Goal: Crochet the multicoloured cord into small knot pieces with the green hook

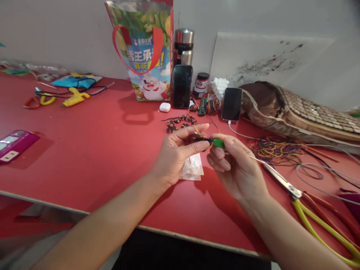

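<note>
Bench [112,150], red-topped, spanning most of the frame. Carrier bag [152,48], printed, red-handled, upright at upper centre. Steel flask [184,36], just right of the bag, apparently the prop for the black phone [182,86] set on end before it. Scissors [294,191], red-and-yellow handles, lower right, placed seemingly within easy reach. Multicoloured cords [277,150], tangled, right of centre. Left grip [174,152], bare hand, nearly closed, thumb and fingers pinching the knotted cord piece, likely to steady it. Right grip [239,165], closed to a thumb-and-finger pinch on the green piece, probably for fine control. Paper packets [194,170], beneath the hands. Knotted cord piece [203,139], dark, centre frame. Green piece [218,143], small, at its right end; exact kind unclear.
</note>
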`<state>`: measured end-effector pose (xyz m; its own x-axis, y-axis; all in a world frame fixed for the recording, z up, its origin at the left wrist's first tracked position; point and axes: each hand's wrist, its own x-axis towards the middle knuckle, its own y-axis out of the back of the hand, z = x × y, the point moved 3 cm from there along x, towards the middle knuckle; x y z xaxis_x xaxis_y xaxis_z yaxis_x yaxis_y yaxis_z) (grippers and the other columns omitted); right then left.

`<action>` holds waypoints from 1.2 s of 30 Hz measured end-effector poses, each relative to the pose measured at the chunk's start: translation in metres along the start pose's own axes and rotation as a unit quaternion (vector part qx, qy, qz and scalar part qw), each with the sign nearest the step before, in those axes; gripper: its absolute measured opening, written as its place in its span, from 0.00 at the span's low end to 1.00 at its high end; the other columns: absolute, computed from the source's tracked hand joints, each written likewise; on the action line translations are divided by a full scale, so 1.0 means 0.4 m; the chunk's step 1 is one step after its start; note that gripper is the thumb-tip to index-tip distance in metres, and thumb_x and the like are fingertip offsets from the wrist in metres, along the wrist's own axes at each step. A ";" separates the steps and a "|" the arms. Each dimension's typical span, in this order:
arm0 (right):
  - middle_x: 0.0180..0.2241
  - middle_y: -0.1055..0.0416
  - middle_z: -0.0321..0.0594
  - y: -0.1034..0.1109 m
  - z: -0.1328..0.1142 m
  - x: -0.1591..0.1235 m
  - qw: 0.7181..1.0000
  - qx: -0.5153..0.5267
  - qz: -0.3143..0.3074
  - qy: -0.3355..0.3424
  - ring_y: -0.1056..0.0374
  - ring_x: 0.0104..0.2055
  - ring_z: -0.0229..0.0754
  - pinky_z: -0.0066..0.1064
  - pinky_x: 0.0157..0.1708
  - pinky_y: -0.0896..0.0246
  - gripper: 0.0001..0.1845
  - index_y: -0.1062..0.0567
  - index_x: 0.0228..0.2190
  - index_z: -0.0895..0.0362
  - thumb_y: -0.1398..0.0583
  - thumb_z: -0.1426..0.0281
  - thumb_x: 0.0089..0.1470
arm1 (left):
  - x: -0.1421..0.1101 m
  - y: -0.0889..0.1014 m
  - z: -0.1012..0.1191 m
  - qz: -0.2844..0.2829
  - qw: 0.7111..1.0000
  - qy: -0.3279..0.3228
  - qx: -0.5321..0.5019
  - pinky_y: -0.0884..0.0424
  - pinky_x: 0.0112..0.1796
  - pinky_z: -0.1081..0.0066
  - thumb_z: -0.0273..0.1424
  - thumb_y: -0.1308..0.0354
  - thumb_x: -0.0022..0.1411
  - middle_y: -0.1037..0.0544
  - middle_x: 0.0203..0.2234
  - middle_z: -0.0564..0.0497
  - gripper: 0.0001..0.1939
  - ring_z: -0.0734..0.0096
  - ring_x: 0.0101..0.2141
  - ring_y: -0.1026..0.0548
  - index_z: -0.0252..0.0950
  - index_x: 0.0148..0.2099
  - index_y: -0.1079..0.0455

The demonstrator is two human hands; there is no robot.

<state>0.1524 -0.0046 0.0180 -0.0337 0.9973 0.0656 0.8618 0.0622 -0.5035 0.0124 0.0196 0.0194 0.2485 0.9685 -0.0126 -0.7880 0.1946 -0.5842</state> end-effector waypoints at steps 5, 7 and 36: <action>0.25 0.28 0.33 0.013 0.010 -0.007 0.996 -0.055 0.006 0.064 0.40 0.22 0.34 0.30 0.24 0.39 0.09 0.14 0.41 0.50 0.32 0.61 0.62 | 0.004 0.010 -0.005 0.028 1.000 0.009 -0.006 0.24 0.43 0.68 0.24 0.22 0.45 0.19 0.30 0.54 0.17 0.74 0.33 0.21 0.42 0.40 0.14; 0.25 0.26 0.34 0.023 0.002 -0.007 0.987 -0.108 -0.002 0.118 0.36 0.24 0.36 0.31 0.25 0.37 0.11 0.14 0.44 0.50 0.32 0.61 0.63 | 0.001 0.010 -0.001 0.034 0.999 0.003 0.002 0.25 0.42 0.71 0.25 0.21 0.44 0.19 0.30 0.55 0.18 0.76 0.33 0.22 0.41 0.40 0.14; 0.31 0.18 0.37 0.050 -0.004 0.037 0.996 0.035 0.038 0.069 0.26 0.32 0.36 0.29 0.39 0.27 0.09 0.10 0.38 0.49 0.27 0.59 0.56 | 0.045 -0.001 0.033 -0.001 0.993 0.064 0.095 0.25 0.48 0.65 0.23 0.20 0.44 0.15 0.34 0.51 0.30 0.66 0.38 0.17 0.39 0.52 0.16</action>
<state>0.1699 0.0112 0.0103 0.1054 0.9844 0.1406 0.8212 -0.0064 -0.5706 0.0098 0.0388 0.0300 0.3101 0.9428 -0.1222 -0.8765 0.2337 -0.4208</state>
